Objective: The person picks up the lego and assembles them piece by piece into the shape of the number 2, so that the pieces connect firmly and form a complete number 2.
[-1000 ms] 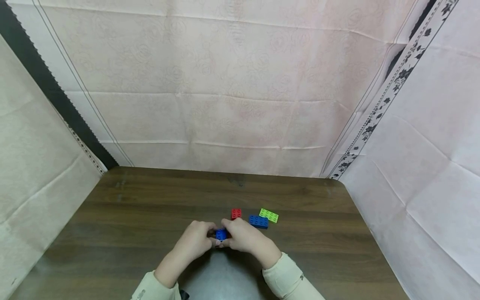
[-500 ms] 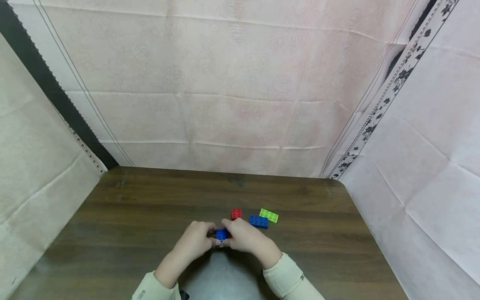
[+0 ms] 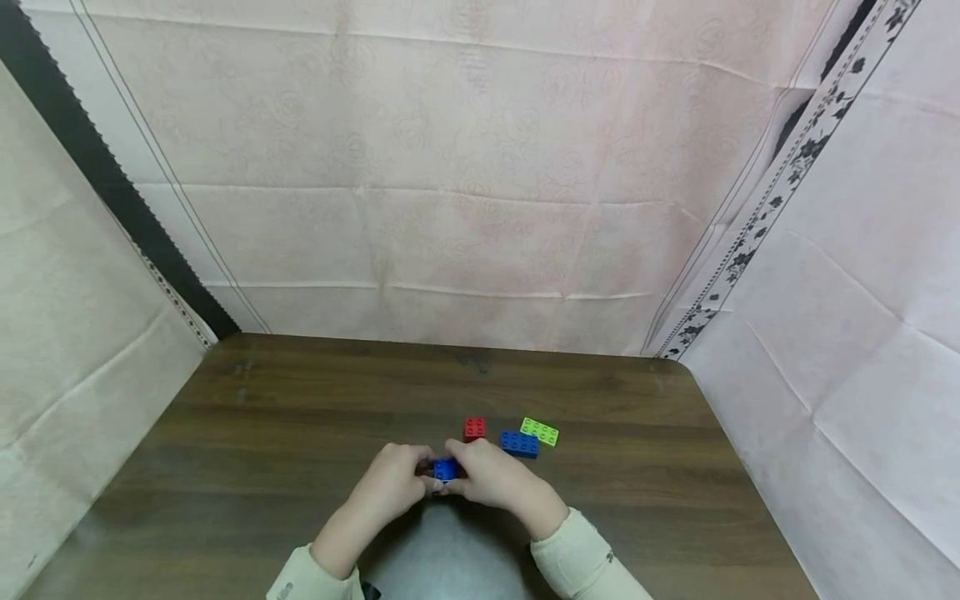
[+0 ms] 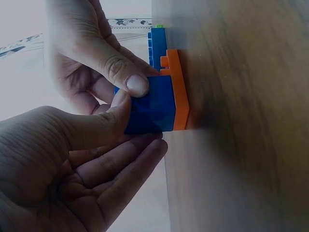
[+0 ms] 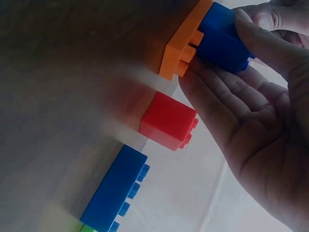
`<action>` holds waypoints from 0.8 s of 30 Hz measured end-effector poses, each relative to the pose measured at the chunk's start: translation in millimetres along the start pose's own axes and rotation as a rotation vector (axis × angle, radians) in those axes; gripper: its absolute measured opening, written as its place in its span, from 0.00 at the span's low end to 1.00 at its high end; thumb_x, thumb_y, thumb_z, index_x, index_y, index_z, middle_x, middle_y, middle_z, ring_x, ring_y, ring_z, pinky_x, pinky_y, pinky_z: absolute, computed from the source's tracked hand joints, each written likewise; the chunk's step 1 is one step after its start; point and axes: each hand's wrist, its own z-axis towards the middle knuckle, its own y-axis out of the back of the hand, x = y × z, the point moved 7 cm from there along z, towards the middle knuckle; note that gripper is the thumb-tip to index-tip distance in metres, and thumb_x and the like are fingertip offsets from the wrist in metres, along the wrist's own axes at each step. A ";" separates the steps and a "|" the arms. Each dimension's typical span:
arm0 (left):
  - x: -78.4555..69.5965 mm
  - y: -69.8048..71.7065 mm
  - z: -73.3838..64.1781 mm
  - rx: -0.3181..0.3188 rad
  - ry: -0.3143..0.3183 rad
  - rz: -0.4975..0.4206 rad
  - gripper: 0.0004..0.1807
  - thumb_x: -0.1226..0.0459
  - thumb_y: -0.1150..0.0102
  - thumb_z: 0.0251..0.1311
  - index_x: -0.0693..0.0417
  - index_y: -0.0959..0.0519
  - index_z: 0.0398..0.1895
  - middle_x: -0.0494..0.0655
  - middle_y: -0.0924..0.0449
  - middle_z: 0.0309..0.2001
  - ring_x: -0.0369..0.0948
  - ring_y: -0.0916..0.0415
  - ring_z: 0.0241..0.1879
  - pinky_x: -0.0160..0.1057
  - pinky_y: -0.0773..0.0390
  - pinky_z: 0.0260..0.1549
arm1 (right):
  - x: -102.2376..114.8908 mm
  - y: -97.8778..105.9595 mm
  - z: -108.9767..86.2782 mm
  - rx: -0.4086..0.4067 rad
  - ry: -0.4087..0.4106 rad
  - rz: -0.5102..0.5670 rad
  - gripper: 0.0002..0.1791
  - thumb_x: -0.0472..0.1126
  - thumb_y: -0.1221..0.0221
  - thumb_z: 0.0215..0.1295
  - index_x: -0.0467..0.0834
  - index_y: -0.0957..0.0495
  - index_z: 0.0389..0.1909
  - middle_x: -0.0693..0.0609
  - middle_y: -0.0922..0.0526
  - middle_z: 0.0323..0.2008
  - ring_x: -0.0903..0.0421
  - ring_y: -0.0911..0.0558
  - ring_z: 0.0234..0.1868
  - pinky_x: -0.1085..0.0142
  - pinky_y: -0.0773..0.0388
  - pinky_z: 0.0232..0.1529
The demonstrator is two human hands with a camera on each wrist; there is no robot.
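Observation:
A blue toy building brick [image 3: 445, 469] sits on a flat orange brick [image 4: 179, 92], which rests on the table and shows a row of bare studs beside the blue one. My left hand [image 3: 393, 479] pinches the blue brick from the left, thumb on its near face and fingers round the far side. From the right, my right hand [image 3: 491, 475] grips the same brick, its thumb meeting the left thumb in the left wrist view. Most of the orange brick is hidden by the hands in the head view.
Just beyond the right hand stands a red brick [image 3: 474, 428]. To its right lie a longer blue brick [image 3: 518, 443] and a lime green brick [image 3: 540, 431], close together. The wooden table [image 3: 300, 400] ends at a pale patterned cloth [image 3: 480, 167] behind.

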 end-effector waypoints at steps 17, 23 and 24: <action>1.6 -0.7 -0.9 -0.019 0.005 0.028 0.09 0.63 0.26 0.56 0.54 0.14 0.38 0.43 0.15 0.33 0.36 0.23 0.31 0.43 0.21 0.33 | -6.9 4.9 -9.8 -0.015 0.060 0.026 0.18 0.50 0.32 0.66 0.48 0.24 0.52 0.60 0.18 0.37 0.67 0.23 0.30 0.73 0.25 0.31; 2.3 -1.0 -0.1 0.001 0.030 0.031 0.10 0.62 0.26 0.56 0.55 0.14 0.40 0.45 0.14 0.35 0.39 0.21 0.35 0.47 0.19 0.37 | -14.0 24.9 -22.1 -0.046 0.042 0.063 0.20 0.47 0.35 0.69 0.43 0.24 0.57 0.51 0.15 0.51 0.60 0.16 0.50 0.65 0.20 0.48; 2.8 -1.2 0.0 0.005 0.039 0.034 0.11 0.62 0.26 0.56 0.54 0.14 0.41 0.45 0.14 0.36 0.40 0.20 0.36 0.48 0.19 0.39 | -16.5 28.5 -23.8 -0.054 0.040 0.063 0.21 0.47 0.35 0.69 0.42 0.24 0.57 0.50 0.15 0.51 0.58 0.16 0.51 0.63 0.20 0.50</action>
